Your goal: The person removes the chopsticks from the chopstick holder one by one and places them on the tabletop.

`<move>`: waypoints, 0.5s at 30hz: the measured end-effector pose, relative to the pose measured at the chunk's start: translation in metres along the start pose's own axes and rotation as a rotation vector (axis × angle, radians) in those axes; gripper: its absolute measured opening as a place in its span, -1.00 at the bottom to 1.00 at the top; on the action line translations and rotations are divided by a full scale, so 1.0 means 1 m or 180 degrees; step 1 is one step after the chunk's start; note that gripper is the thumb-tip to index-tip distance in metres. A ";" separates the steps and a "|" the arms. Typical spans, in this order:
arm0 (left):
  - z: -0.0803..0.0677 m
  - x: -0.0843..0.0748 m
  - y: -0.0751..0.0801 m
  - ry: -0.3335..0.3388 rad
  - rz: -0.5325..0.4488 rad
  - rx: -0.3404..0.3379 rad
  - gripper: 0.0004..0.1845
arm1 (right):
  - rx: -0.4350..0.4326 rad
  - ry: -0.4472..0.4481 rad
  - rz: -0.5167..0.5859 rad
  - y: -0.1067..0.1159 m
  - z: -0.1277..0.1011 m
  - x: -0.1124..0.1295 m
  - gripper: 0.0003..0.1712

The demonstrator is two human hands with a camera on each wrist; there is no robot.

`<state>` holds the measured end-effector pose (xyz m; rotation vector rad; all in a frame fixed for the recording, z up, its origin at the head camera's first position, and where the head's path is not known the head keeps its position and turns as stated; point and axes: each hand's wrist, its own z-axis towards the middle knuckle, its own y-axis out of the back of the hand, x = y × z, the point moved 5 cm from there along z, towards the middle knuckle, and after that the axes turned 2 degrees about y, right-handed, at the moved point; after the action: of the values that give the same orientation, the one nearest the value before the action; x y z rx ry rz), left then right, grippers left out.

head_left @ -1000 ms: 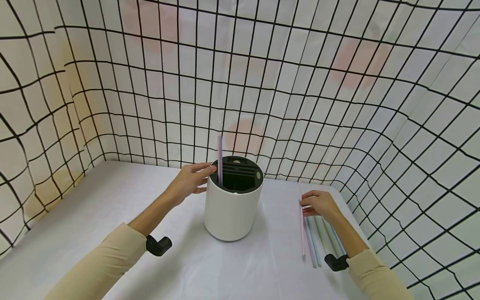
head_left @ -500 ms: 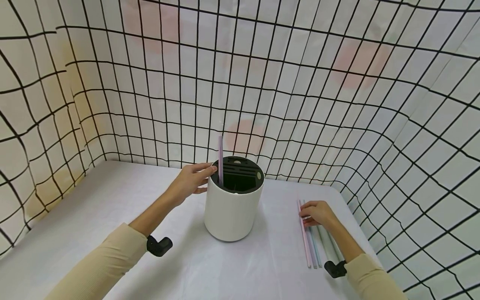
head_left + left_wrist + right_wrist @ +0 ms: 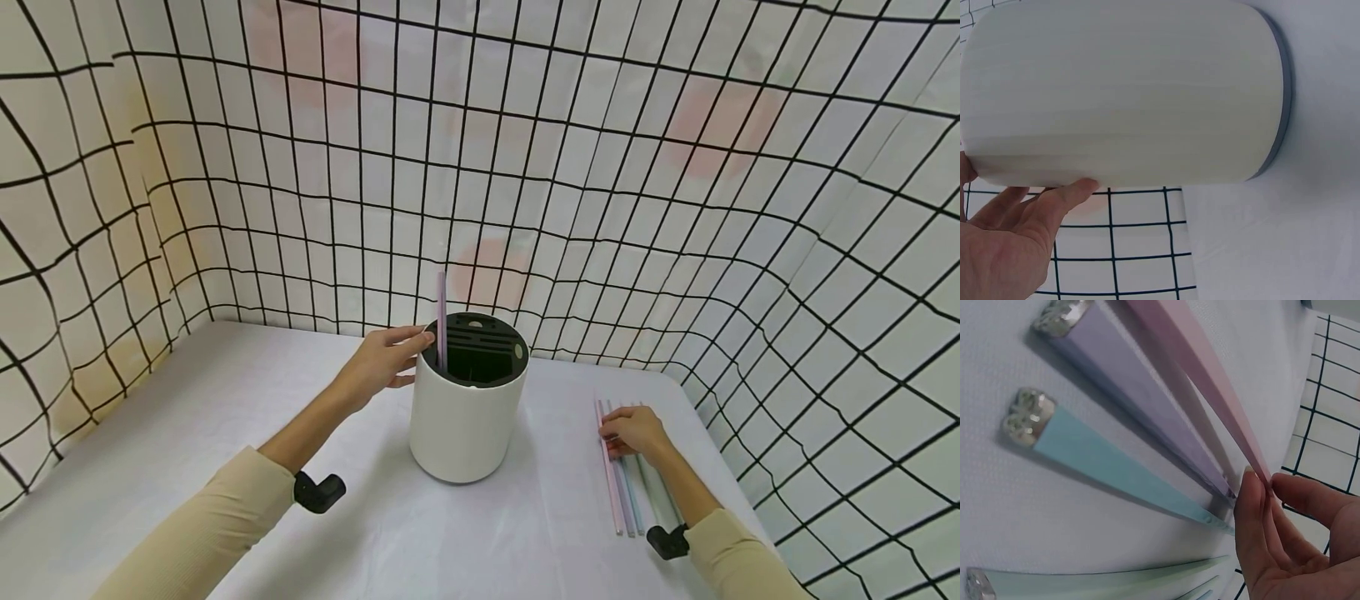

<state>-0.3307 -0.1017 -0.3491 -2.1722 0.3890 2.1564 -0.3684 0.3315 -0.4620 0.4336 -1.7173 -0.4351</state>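
A white cylindrical utensil holder [image 3: 461, 433] with a black slotted top stands upright mid-table. My left hand [image 3: 381, 358] holds its left side, thumb at the rim and fingers against the wall; the left wrist view shows fingertips [image 3: 1088, 184] touching the white wall. Lilac chopsticks [image 3: 441, 304] rise from the holder's left slot. On the right, my right hand [image 3: 633, 429] pinches a pink chopstick [image 3: 1210, 381] between thumb and fingers, close over the table. Beside it lie a purple chopstick [image 3: 1141, 400] and a light blue one [image 3: 1104, 462], both with silver decorated ends.
Pale green chopsticks [image 3: 1072, 584] lie further right, partly under my right forearm. White cloth [image 3: 540, 517] covers the table. Black wire grid [image 3: 360, 200] walls in the left, back and right sides.
My right hand has come down and nearer to me along the chopsticks, the pink one's near end shifting the same way. The left hand and the holder stay put.
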 end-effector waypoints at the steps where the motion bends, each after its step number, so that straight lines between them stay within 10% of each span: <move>1: 0.000 0.000 0.000 0.0001 0.0003 0.0000 -0.31 | -0.0019 0.0019 -0.0028 0.000 0.000 0.000 -0.63; 15: -0.001 0.000 0.001 -0.0023 0.0006 0.0002 -0.31 | -0.0154 0.0102 -0.0131 0.000 0.002 -0.004 -0.69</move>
<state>-0.3302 -0.1025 -0.3491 -2.1638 0.3913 2.1643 -0.3701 0.3334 -0.4658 0.4393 -1.6659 -0.4959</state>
